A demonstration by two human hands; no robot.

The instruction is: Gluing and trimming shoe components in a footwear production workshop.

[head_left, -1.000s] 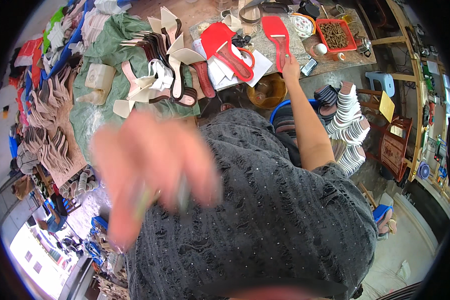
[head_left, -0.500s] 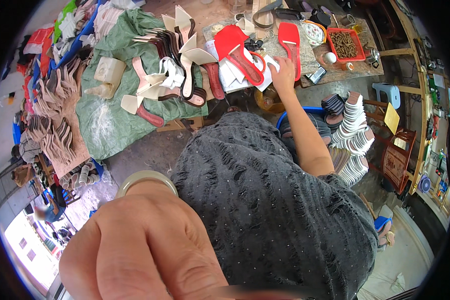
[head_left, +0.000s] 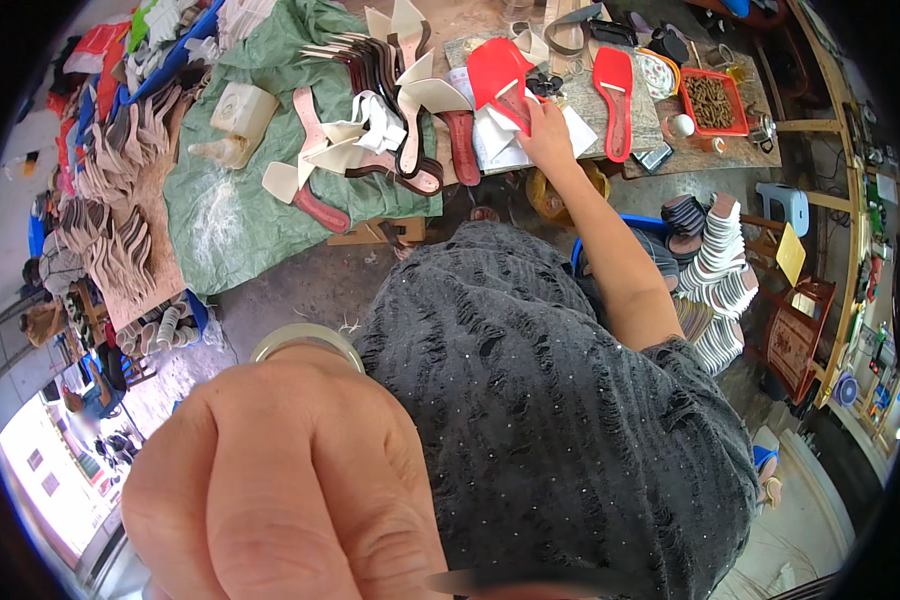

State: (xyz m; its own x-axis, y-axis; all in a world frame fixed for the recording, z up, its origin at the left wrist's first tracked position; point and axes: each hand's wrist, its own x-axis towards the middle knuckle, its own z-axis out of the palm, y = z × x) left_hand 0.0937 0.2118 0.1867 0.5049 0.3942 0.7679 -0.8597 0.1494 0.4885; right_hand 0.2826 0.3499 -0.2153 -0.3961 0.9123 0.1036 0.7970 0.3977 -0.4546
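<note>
My left hand [head_left: 290,480] is raised very close to the camera at the lower left, back of the hand showing, fingers running off the bottom edge. A pale bangle [head_left: 307,340] sits on its wrist. My right arm reaches forward over my dark speckled top [head_left: 550,400] to the workbench. There my right hand [head_left: 545,130] grips the near edge of a red shoe sole [head_left: 492,70] lying on white paper [head_left: 505,140]. A second red sole [head_left: 615,100] lies just right of that hand.
A green sheet [head_left: 230,210] carries tan, brown and cream sandal straps and soles [head_left: 390,130]. A red tray of small parts [head_left: 712,100] stands at the far right of the bench. Stacked soles [head_left: 715,270] and a blue stool [head_left: 785,205] are at the right; more tan soles [head_left: 115,250] lie left.
My left hand came up to the camera and now fills the lower left. My right hand shifted left from the long red sole to the red sole on the paper.
</note>
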